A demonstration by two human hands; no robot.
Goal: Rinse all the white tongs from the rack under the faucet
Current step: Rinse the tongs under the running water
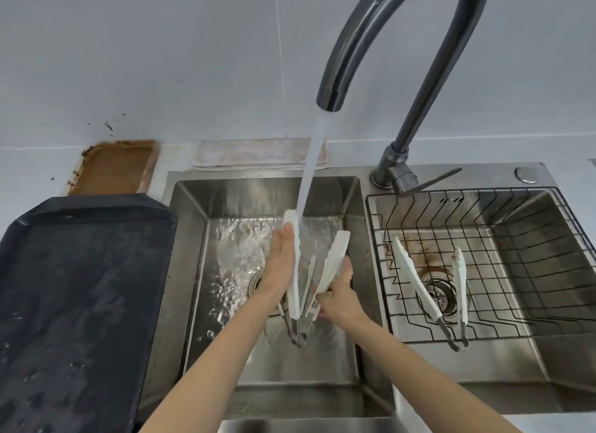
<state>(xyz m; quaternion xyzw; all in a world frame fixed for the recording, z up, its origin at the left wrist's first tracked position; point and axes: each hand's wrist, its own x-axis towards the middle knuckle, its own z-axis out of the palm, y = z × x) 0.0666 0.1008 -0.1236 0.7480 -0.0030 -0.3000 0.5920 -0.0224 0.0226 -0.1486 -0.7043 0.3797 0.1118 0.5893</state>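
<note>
Over the left sink basin [193, 239] I hold a pair of white tongs [295, 271] with both hands, tips up and spread. My left hand [279, 264] grips the left arm of the tongs. My right hand [338, 298] grips the right arm [335, 258]. Water runs from the dark faucet [330, 100] onto the tip of the left arm. A second pair of white tongs [416, 281] lies in the wire rack [483, 271] set in the right basin, its arms spread and its metal hinge toward me.
A black tray [74, 303] lies on the counter left of the sink. Behind it rests a brown board [113, 168], and a folded cloth [258, 153] sits behind the left basin. The faucet lever [432, 181] points right.
</note>
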